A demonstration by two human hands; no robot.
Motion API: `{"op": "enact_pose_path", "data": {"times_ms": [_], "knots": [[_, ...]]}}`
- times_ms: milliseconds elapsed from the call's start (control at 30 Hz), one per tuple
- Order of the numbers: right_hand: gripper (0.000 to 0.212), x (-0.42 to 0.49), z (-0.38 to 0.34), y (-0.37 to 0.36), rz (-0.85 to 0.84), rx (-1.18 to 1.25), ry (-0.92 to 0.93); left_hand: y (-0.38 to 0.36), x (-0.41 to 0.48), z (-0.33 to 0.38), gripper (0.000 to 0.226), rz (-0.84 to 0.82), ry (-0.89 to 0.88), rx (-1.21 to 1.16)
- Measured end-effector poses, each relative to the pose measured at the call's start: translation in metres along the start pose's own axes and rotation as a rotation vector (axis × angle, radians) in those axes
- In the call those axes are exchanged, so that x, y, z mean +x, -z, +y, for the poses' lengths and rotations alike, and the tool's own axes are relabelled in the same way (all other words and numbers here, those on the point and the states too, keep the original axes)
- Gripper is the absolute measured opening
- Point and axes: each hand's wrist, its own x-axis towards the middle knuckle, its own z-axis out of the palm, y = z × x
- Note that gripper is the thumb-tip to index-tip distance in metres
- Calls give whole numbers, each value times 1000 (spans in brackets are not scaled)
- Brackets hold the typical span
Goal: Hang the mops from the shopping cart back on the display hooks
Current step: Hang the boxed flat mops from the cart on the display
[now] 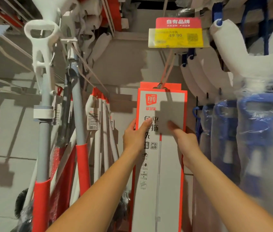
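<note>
Below the price tag, I am steadying the boxed mop, with my left grip and right grip pinching its side edges, thumbs on the front. Its hanger slot seems to be seating on the display hook just under that tag. With the cart out of view, I cannot tell how many mops remain.

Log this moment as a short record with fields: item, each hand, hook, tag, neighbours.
item: boxed mop, red-edged white carton, upright
left hand: grips the carton's left edge, thumb on its front
right hand: grips the right edge
hook: red wire, reaches the carton's hang hole
price tag: yellow, above the hook
neighbours: blue mops to the right, red-handled mops to the left
</note>
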Motion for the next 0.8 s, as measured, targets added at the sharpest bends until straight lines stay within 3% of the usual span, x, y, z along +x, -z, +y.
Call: {"op": "enact_pose_path", "data": {"times_ms": [133,267,433,600,800], "knots": [[39,23,21,-3,54,-91,46,-1,17,-24,44,-21,21,-20],[63,53,37,-2,139,-215,-62,-3,42,-48,34,-43,70,-26],[19,62,47,1,113,-230,-15,-7,62,-74,37,-106,101,-32],[6,73,65,2,74,-264,39,-6,66,-89,24,-81,115,-66],[15,82,81,3,70,-303,52,-3,64,-97,23,-72,139,-42]]}}
